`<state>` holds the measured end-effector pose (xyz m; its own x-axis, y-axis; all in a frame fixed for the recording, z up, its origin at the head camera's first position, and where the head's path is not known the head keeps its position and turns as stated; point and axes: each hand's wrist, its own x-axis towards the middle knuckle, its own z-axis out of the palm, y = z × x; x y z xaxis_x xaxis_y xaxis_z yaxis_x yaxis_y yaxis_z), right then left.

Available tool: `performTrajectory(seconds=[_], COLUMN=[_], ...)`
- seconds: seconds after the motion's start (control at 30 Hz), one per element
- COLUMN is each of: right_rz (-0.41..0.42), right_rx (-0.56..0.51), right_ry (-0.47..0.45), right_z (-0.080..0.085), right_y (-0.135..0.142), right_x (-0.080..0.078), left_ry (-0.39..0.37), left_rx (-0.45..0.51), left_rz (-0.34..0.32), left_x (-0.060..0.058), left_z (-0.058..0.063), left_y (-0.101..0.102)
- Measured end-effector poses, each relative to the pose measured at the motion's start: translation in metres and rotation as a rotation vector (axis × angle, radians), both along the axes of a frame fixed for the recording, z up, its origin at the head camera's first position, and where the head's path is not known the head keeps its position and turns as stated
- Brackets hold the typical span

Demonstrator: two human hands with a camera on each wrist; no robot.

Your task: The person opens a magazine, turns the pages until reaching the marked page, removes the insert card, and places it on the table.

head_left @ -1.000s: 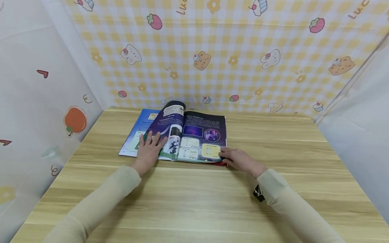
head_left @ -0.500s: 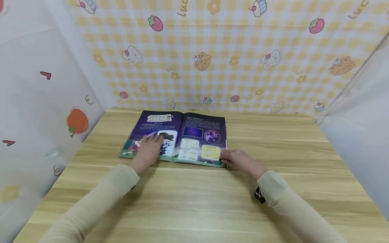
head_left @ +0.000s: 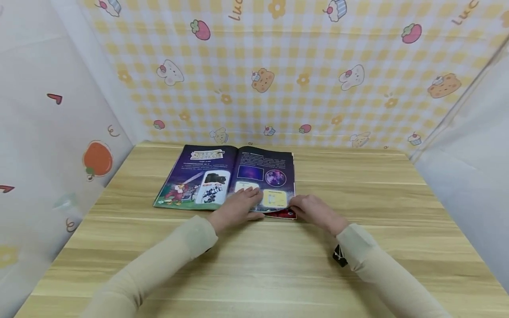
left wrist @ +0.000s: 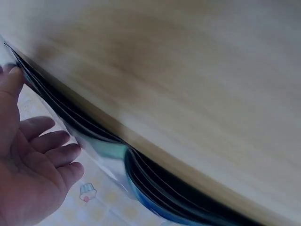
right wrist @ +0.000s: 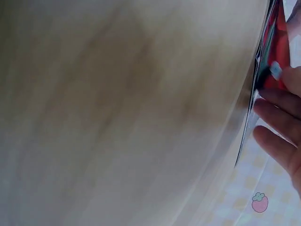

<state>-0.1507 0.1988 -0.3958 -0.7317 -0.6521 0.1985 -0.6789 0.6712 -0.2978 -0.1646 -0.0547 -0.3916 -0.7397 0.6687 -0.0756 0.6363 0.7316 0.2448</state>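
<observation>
An open magazine [head_left: 210, 176] with dark purple pages lies at the back of the table in the head view. My right hand [head_left: 316, 214] pinches the lower right corner of the right-hand page. That corner is raised a little, and a red page [head_left: 287, 213] shows beneath it. My left hand [head_left: 237, 206] reaches over the lower part of the right-hand page with its fingers extended, covering some of the printed boxes. In the left wrist view the left fingers [left wrist: 59, 146] lie beside the magazine's lower edge. The right wrist view has the right fingers [right wrist: 277, 122] at the page corner.
The wooden table [head_left: 254, 269] extends toward me and to both sides of the magazine. A yellow checked cloth [head_left: 302, 66] hangs right behind it, and white sheets [head_left: 59, 88] stand at the left and right sides.
The left-hand page, curled up at first, settled flat under my left hand. My left hand then moved right onto the other page. The right-hand page's corner is now lifted, exposing red below.
</observation>
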Motion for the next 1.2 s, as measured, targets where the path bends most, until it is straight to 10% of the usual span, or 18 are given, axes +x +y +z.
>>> performTrajectory(seconds=[0.37,0.53,0.77,1.2], right_rz=[-0.156,-0.125,-0.048,-0.014], right_rx=[-0.246,-0.091,0.130,0.150], right_ry=[0.287,0.105,-0.259,-0.217], right_z=[0.003,0.002,-0.001,0.003], right_y=[-0.005,-0.004,-0.003,-0.005], right_x=[0.000,0.000,0.004,-0.002], left_ry=[0.258,0.286,0.231,0.233], left_rx=[0.084,0.112,-0.090,-0.387], left_rz=[0.091,0.250,0.434,0.399], left_x=[-0.010,-0.021,-0.031,-0.014], left_z=[0.003,0.005,0.004,0.000], left_y=[0.018,-0.005,-0.061,-0.121])
